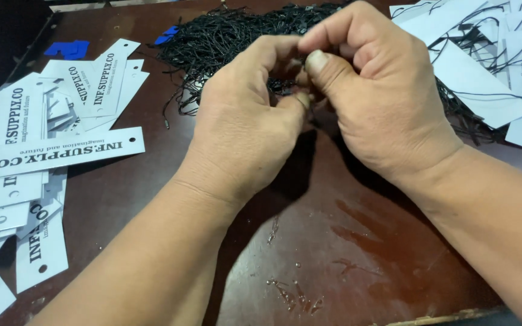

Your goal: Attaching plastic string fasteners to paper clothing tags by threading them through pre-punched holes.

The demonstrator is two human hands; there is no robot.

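- Table [345, 253] first, nearest the camera: dark reddish-brown wood, a few tiny metal pins [291, 293] scattered on the near part.
- Left hand [246, 121] and right hand [370, 90] meet over the middle of the table, knuckles almost touching.
- Fingers of both hands are pressed together, pinching a small dark piece of black string [285, 86] between the thumbs and forefingers; the hands hide most of it, so its long axis cannot be told.
- String sits right at the fingertips, both hands equally close.
- Heap of black strings [225, 42] lies just beyond the fingers, on the far side.
- White paper tags [61, 151] with punched holes are spread at the left; strung tags [484, 84] are piled at the far right.
- Blue scraps [67, 48] lie at the far left.
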